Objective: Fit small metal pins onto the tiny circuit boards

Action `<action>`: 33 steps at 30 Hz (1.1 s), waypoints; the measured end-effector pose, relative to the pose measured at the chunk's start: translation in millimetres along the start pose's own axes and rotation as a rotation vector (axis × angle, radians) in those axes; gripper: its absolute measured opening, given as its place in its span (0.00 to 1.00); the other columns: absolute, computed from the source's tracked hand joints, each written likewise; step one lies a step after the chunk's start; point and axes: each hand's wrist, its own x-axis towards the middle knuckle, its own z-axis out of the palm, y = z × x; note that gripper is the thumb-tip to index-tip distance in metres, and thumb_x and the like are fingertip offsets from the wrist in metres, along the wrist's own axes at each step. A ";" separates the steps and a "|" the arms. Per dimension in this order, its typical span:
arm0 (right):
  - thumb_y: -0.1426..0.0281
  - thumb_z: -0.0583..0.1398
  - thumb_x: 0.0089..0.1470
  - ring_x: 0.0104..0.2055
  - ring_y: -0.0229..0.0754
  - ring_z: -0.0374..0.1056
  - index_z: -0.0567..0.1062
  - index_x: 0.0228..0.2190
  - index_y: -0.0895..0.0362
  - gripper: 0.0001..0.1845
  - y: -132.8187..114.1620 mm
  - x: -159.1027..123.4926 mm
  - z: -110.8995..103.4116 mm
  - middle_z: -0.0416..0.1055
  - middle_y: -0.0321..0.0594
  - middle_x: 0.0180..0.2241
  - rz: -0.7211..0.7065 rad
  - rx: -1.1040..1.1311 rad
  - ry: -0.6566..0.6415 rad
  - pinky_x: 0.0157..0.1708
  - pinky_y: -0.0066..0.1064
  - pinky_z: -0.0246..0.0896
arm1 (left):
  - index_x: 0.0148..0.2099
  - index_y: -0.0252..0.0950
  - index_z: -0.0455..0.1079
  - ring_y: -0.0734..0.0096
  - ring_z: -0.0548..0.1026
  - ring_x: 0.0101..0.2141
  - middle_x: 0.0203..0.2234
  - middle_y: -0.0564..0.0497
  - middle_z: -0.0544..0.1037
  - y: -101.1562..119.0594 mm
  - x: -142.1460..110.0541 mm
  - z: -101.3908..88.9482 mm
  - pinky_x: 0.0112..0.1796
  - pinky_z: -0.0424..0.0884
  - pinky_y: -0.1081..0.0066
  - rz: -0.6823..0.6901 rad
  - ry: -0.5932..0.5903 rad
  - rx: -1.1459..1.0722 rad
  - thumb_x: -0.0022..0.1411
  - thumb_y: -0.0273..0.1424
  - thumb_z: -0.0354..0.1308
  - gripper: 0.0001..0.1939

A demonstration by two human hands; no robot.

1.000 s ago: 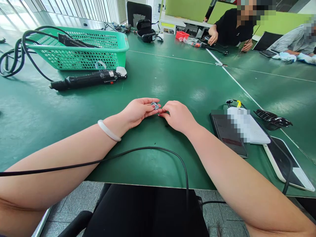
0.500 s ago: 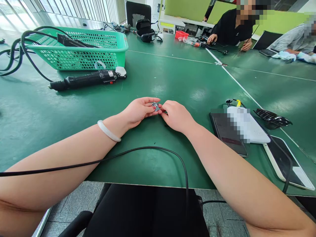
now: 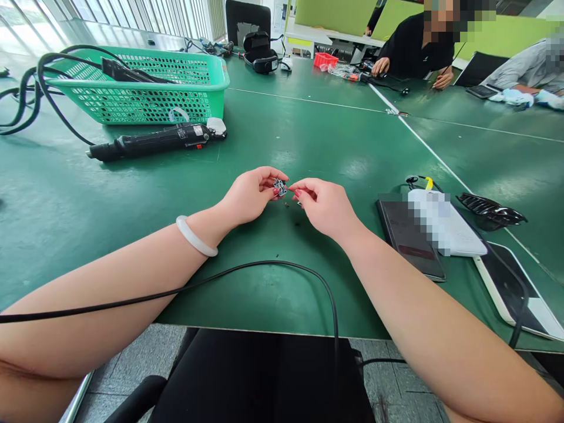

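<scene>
The left hand [image 3: 253,195]'s grip is closed on a small metallic part [image 3: 279,187] above the table [image 3: 264,299]; how finished it is cannot be told. Beside it, the right hand [image 3: 328,205]'s fingertips nearly meet, their hold unclear.

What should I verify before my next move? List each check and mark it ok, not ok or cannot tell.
1. Part held in the left hand: ok, at its fingers.
2. Right hand close to the part: ok.
3. Right fingers' grip on anything: cannot tell, too small.
4. Table under the hands free of loose bits: not ok, a small speck shows there.
5. Cable clear of the arms in this view: not ok, it crosses the left forearm.
6. Tool away from both hands: ok.
</scene>
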 end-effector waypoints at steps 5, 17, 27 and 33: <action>0.71 0.54 0.55 0.31 0.38 0.68 0.77 0.36 0.54 0.12 -0.6 -0.2 2.4 0.76 0.38 0.33 -0.028 -0.013 -0.023 0.34 0.32 0.62 | 0.43 0.37 0.72 0.69 0.72 0.37 0.35 0.50 0.76 3.9 -2.6 -1.6 0.46 0.66 0.66 0.194 -0.014 0.327 0.54 0.22 0.57 0.13; 0.70 0.57 0.53 0.27 0.37 0.63 0.79 0.35 0.53 0.10 -3.3 0.8 1.2 0.73 0.36 0.28 0.020 -0.096 -0.039 0.30 0.31 0.58 | 0.38 0.40 0.75 0.63 0.68 0.45 0.38 0.49 0.74 11.1 -3.5 -3.8 0.52 0.60 0.63 0.257 -0.001 0.452 0.53 0.20 0.55 0.14; 0.71 0.60 0.53 0.40 0.44 0.65 0.79 0.30 0.54 0.07 -6.1 0.6 12.1 0.73 0.40 0.33 -0.196 -0.320 -0.130 0.38 0.36 0.59 | 0.42 0.32 0.72 0.76 0.72 0.29 0.29 0.49 0.74 2.1 4.4 -4.9 0.37 0.69 0.71 -0.103 0.081 -0.101 0.59 0.20 0.53 0.11; 0.74 0.57 0.54 0.36 0.40 0.64 0.77 0.28 0.57 0.09 -5.5 1.8 9.6 0.71 0.40 0.32 -0.216 -0.247 -0.041 0.36 0.33 0.58 | 0.42 0.30 0.72 0.78 0.73 0.27 0.29 0.48 0.76 2.5 3.7 -3.5 0.39 0.71 0.69 -0.181 0.020 -0.175 0.59 0.19 0.54 0.09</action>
